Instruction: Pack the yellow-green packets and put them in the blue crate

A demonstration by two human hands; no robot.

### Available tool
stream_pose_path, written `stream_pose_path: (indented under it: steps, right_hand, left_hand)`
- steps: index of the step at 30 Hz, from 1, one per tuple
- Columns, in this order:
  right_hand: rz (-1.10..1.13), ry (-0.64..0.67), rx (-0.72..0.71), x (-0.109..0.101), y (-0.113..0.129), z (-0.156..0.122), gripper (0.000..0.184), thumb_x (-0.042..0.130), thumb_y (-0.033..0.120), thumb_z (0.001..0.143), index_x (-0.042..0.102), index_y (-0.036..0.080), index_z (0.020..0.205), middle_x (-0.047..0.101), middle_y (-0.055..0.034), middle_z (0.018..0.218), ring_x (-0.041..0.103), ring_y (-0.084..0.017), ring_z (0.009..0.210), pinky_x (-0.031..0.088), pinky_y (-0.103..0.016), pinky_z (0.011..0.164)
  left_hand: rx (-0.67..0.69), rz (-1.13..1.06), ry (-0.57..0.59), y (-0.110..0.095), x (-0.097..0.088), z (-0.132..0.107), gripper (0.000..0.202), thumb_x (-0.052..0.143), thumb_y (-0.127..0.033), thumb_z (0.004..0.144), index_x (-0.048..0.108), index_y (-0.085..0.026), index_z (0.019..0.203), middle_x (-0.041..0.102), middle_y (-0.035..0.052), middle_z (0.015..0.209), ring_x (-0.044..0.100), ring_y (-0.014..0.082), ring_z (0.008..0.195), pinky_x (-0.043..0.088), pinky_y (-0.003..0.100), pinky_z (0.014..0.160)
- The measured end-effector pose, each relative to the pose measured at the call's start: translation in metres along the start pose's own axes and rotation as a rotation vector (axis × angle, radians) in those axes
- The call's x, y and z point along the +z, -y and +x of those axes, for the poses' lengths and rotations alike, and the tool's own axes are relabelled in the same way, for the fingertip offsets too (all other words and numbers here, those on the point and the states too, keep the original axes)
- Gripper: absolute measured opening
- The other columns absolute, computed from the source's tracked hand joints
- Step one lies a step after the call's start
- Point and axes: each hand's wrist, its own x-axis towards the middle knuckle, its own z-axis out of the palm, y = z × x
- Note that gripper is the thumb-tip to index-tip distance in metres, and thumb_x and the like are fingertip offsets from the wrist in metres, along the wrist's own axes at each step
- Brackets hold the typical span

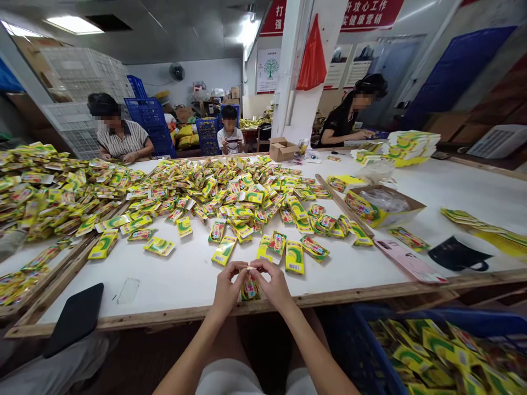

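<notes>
My left hand [228,288] and my right hand [274,286] meet at the front edge of the white table [177,280]. Both pinch the top edge of one small yellow-green packet [250,288], which hangs down between them. Just beyond my hands lie loose packets [294,256] of the same kind. A large heap of packets [230,195] covers the middle of the table.
A blue crate [362,351] full of packets stands at the lower right. A black phone [76,317] and a pink phone [407,260] lie on the table, with an open cardboard box [385,206] on the right. Three people sit at the far side.
</notes>
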Motion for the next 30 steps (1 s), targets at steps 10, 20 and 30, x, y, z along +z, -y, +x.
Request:
stream_pose_path:
  steps: [10, 20, 30]
  right_hand:
    - [-0.07, -0.008, 0.129, 0.001, 0.005, 0.013, 0.017, 0.053, 0.031, 0.084, 0.064, 0.019, 0.081, 0.067, -0.003, 0.074, 0.061, -0.016, 0.068, 0.049, -0.028, 0.066]
    - [0.036, 0.007, 0.125, -0.004, 0.01, -0.004, 0.017, 0.054, 0.031, 0.083, 0.066, 0.02, 0.088, 0.07, -0.0054, 0.087, 0.065, -0.02, 0.079, 0.053, -0.032, 0.072]
    - [-1.155, -0.721, -0.076, -0.19, 0.062, -0.072, 0.033, 0.049, 0.049, 0.083, 0.064, 0.021, 0.077, 0.062, -0.0151, 0.083, 0.057, -0.03, 0.084, 0.042, -0.046, 0.079]
  left_hand:
    - [-0.144, -0.118, -0.115, 0.007, 0.003, 0.011, 0.014, 0.067, -0.026, 0.073, 0.065, -0.015, 0.082, 0.067, 0.0031, 0.076, 0.062, 0.0156, 0.071, 0.049, 0.025, 0.067]
    - [-0.052, 0.043, -0.015, 0.007, -0.007, 0.0, 0.019, 0.059, -0.032, 0.081, 0.067, -0.018, 0.089, 0.069, 0.0072, 0.093, 0.063, 0.0217, 0.09, 0.049, 0.033, 0.079]
    - [-0.089, 0.769, -0.189, 0.027, -0.047, 0.054, 0.05, 0.071, -0.032, 0.066, 0.054, -0.017, 0.111, 0.062, 0.0148, 0.11, 0.055, 0.0336, 0.105, 0.041, 0.045, 0.087]
